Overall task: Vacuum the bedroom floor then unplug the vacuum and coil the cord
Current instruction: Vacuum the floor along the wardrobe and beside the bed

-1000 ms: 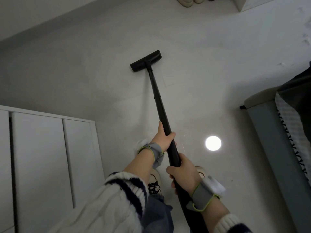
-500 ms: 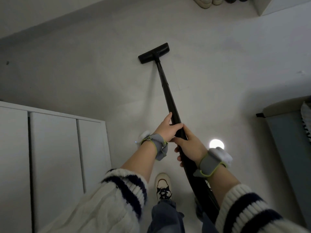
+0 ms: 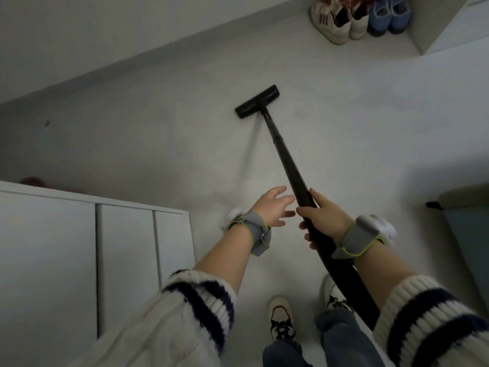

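Observation:
A black vacuum wand (image 3: 284, 154) slants from my lap up to its flat floor head (image 3: 257, 102), which rests on the pale floor. My right hand (image 3: 321, 215) grips the wand where it thickens, fingers wrapped round it. My left hand (image 3: 274, 206) hovers just left of the wand with fingers spread and straight, holding nothing. Both wrists wear grey straps with white sensors. No cord or plug is in view.
A white cabinet (image 3: 79, 260) stands at the left. Several shoes (image 3: 362, 18) line the far wall, next to white furniture (image 3: 455, 25). A grey bed frame corner (image 3: 465, 229) juts in at the right. My feet (image 3: 281, 319) stand below the hands.
My left hand has let go of the wand and opened beside it. The right hand slid up the wand and keeps its grip. The view has tilted up, showing the shoes.

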Action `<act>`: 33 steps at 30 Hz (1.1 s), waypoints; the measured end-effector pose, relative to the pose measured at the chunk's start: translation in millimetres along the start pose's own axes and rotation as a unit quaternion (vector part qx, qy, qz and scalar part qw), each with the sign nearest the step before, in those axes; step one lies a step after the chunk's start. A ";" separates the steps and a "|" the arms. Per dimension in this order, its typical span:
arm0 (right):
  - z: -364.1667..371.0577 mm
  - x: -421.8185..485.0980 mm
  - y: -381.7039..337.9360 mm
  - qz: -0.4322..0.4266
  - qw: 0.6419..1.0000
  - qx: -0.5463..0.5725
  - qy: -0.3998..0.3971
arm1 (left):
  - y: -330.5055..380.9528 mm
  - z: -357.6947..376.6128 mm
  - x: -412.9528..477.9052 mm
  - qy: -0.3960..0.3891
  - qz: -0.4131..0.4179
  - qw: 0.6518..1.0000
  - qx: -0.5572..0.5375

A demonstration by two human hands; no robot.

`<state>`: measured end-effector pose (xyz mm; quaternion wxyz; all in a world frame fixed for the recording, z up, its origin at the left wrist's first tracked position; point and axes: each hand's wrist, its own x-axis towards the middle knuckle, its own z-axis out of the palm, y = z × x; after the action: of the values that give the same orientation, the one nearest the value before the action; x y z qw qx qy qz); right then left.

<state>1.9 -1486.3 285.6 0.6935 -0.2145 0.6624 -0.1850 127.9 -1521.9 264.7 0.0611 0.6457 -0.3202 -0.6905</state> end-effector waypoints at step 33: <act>15.5 151.6 -202.1 -0.021 0.999 0.041 -0.008 | 197.9 -79.9 156.4 0.092 -0.013 0.995 0.041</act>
<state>31.2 -1737.2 268.5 0.7031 -0.2011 0.6439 -0.2248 112.3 -1784.7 237.6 0.0547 0.7127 -0.3326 -0.6152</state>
